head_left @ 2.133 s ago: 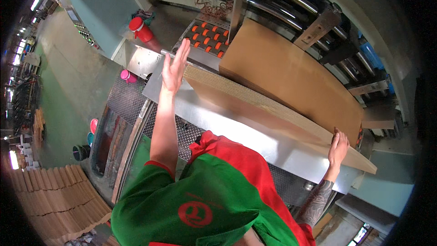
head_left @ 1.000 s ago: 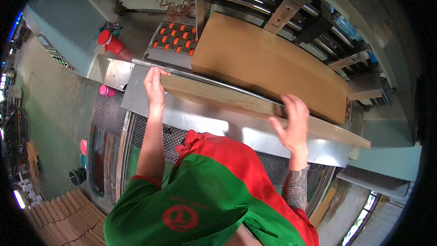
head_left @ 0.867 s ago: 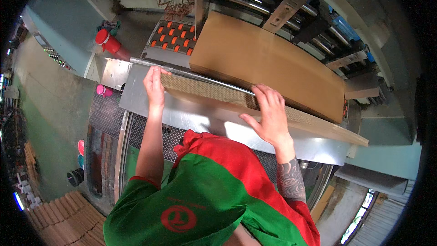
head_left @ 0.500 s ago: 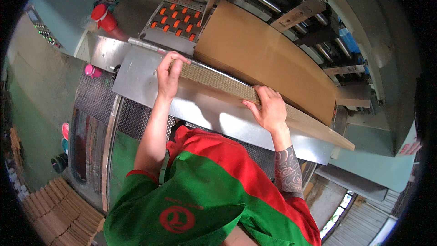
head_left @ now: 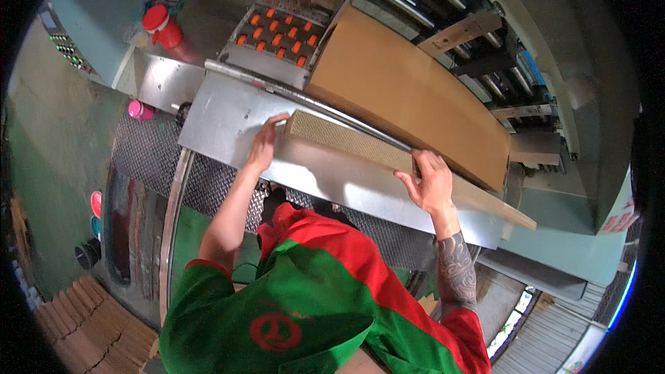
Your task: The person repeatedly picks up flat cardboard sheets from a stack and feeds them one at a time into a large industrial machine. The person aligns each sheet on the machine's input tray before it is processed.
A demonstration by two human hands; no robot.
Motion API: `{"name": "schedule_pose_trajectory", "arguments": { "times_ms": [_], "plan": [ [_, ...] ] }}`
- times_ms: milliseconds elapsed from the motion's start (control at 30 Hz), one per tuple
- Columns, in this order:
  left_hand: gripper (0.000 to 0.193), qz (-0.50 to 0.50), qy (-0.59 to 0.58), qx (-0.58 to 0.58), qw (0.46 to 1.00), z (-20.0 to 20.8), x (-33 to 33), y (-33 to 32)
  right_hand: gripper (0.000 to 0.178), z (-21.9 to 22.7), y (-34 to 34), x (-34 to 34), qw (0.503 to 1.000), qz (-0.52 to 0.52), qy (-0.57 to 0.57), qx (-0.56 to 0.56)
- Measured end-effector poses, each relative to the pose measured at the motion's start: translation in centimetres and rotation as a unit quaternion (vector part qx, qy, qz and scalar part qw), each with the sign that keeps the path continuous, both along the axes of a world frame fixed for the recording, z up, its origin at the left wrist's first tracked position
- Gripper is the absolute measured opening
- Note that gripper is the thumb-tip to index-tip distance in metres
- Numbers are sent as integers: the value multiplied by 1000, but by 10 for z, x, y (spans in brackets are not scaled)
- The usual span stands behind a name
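Observation:
A stack of brown corrugated cardboard sheets (head_left: pixel 353 144) rests on the sloping metal table (head_left: pixel 228 121), its fluted edges turned up toward me. My left hand (head_left: pixel 263 144) is at the stack's left end, fingers stretched out and flat beside the corner. Farther right, my right hand (head_left: pixel 431 183) straddles the stack's upper edge, thumb on the near side and fingers over the top; its fingertips are partly hidden. Just behind lies a larger pile of flat brown cardboard (head_left: pixel 415 90), against a metal bar (head_left: pixel 332 112).
Orange rollers (head_left: pixel 280 36) sit in a plate at the back left, near a red jug (head_left: pixel 163 26). Machine rollers and brackets (head_left: pixel 460 33) stand beyond the pile. A pink container (head_left: pixel 138 109) is at the left, and stacked cardboard (head_left: pixel 93 322) lies at the lower left.
My left hand has come off the top of the stack's left corner and down to its end, its fingers straightening. The stack and my right hand have shifted slightly right in view.

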State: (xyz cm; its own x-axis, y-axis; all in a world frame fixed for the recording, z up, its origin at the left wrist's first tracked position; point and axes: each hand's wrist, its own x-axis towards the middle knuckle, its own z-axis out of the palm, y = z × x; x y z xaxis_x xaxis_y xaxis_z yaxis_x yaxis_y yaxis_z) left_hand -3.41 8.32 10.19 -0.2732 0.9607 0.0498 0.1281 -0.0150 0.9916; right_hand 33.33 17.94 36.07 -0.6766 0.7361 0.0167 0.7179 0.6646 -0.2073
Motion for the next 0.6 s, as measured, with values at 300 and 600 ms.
{"name": "schedule_pose_trajectory", "arguments": {
  "times_ms": [300, 600],
  "plan": [
    [59, 0, -33, 69, 997, 25, 26, -34, 53, 112, -39, 60, 997, 38, 64, 24],
    [74, 302, -176, 165, 922, 89, 55, 0, 62, 190, -57, 147, 965, 65, 222, 122]
  ]
}}
